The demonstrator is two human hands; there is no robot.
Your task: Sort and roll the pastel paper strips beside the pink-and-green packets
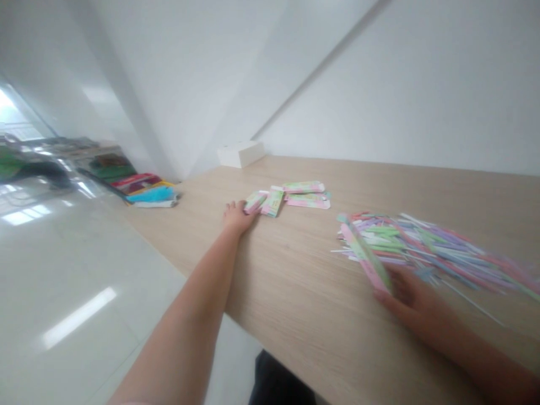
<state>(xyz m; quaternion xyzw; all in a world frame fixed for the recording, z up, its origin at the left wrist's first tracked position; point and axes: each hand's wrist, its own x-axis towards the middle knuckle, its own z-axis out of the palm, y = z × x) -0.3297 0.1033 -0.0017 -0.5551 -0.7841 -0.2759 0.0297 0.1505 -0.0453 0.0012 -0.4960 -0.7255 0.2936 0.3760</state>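
My right hand [411,295] grips the lower end of a long, narrow pink-and-green cardboard box [365,253], held tilted at the near left edge of a loose pile of colourful thin sticks [426,244]. Out to the left, my left hand [238,217] rests low on the table, its thumb and fingers around a similar small box [255,202]. Touching that one is another pink-and-green box [273,201]. Two more such boxes, an upper one [304,187] and a lower one [307,201], lie just right of them.
A white block-shaped box [241,154] stands at the back of the wooden table [295,281], near the wall. Colourful flat packets [147,191] lie past the table's left edge. Shiny floor [84,270] shows on the left.
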